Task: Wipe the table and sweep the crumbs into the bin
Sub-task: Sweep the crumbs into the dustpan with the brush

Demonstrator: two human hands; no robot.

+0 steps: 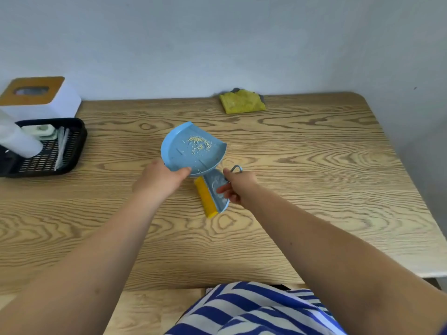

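Observation:
A light blue dustpan [186, 153] sits mid-table with a small heap of pale crumbs [199, 143] inside it. My left hand [160, 178] grips its near rim, thumb over the edge. Just right of it lies a small blue hand brush [214, 192] with a yellow bristle strip and a wire hanging loop. My right hand [238, 186] holds the brush by its handle end, fingers curled round it. A yellow cloth [242, 102] lies folded at the table's far edge by the wall.
The wooden table [314, 189] runs to a rounded far right corner. At far left stands a black perforated tray [46, 155] holding a white bottle [17, 139] and small items, with a white tissue box [43, 97] behind it.

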